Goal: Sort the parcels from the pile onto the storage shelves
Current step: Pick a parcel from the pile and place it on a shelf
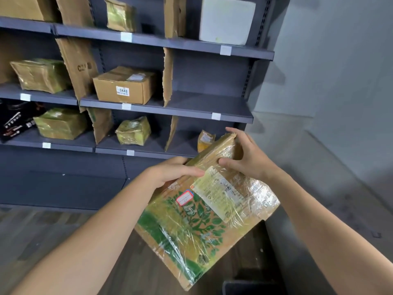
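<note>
I hold a flat cardboard parcel (197, 226) wrapped in clear film, printed with green leaves, with a white shipping label and a small red-edged sticker on top. My left hand (172, 173) grips its far left edge, thumb on top. Over the far right corner, my right hand (244, 158) curls with its thumb pressed near the label. The parcel tilts in front of the grey storage shelves (187, 109), below the lowest shelf board (110, 151).
Cardboard dividers split the shelves into bays. A brown box marked 0448 (125, 85) sits on the middle shelf, with a bare bay to its right. Yellow-taped parcels (134, 130) fill other bays; a small one (205, 139) stands behind my parcel. A white box (226, 20) sits top right.
</note>
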`<state>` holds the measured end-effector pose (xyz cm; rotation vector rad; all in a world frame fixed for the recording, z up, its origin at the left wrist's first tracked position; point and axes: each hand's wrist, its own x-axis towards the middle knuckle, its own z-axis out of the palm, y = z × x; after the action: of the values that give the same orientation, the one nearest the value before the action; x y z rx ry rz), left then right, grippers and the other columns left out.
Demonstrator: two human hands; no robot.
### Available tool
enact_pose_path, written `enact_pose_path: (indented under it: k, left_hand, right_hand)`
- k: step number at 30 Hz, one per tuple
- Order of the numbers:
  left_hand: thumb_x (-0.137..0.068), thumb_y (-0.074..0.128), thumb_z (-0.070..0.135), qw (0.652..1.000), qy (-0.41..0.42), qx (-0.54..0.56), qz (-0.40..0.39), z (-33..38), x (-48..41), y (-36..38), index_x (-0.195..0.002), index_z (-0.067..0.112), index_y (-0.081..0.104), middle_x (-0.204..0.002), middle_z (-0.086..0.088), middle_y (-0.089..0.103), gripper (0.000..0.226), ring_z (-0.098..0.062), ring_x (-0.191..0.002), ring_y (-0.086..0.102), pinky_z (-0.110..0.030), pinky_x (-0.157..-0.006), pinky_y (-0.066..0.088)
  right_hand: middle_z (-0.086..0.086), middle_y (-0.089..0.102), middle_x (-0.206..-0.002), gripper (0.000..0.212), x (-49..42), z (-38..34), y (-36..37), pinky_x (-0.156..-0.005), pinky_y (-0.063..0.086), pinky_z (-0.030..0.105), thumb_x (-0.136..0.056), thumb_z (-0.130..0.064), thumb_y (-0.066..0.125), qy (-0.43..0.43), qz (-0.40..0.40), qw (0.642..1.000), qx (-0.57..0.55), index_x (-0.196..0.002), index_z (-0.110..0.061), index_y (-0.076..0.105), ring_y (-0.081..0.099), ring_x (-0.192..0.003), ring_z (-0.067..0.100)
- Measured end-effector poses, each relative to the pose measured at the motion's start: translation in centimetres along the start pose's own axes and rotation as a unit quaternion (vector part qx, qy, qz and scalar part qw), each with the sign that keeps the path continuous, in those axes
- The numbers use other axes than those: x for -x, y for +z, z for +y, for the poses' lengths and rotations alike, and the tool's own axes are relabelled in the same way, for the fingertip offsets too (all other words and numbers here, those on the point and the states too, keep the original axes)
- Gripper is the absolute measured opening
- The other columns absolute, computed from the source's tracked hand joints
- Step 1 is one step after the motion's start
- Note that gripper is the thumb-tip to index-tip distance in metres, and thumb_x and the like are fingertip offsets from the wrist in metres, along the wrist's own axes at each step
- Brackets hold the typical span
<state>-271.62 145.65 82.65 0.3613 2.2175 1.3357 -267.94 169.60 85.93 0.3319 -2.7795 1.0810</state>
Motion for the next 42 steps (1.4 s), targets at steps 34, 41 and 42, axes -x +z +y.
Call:
enact_pose_path:
  k: [34,41,42]
  left_hand:
    - [-0.096,0.057,0.041,0.954,-0.026,0.162,0.251,-7.8,-16.6,-12.1,-0.119,0.006,0.053,-0.115,0.001,0.051,0.042,-0.027,-0.113,0.055,-0.035,-0.091,0.041]
    - [-0.097,0.054,0.041,0.942,-0.016,0.174,0.288,-5.7,-20.2,-12.1,-0.101,0.007,0.053,-0.097,-0.003,0.054,0.034,-0.031,-0.097,0.055,-0.036,-0.075,0.039]
    - [-0.096,0.054,0.042,0.941,-0.014,0.174,0.291,-5.1,-20.6,-11.9,-0.095,0.01,0.051,-0.091,-0.004,0.052,0.032,-0.028,-0.09,0.054,-0.035,-0.073,0.038]
  right_hand:
    - [-0.011,0.058,-0.08,0.032,-17.3,5.5,1.0,-0.057,0.048,0.013,-0.09,-0.03,0.071,0.23,0.222,0.947,-0.008,-0.11,-0.017,0.049,0.059,-0.065,0.006]
    - [0.006,0.07,-0.074,0.037,-19.0,9.8,0.0,-0.082,0.058,0.054,-0.086,-0.051,0.069,0.286,0.236,0.923,-0.104,-0.074,-0.016,0.068,0.069,-0.073,0.028]
    - [0.009,0.071,-0.078,0.036,-19.4,10.3,-0.2,-0.084,0.058,0.053,-0.089,-0.05,0.066,0.284,0.235,0.924,-0.103,-0.078,-0.015,0.068,0.07,-0.079,0.032]
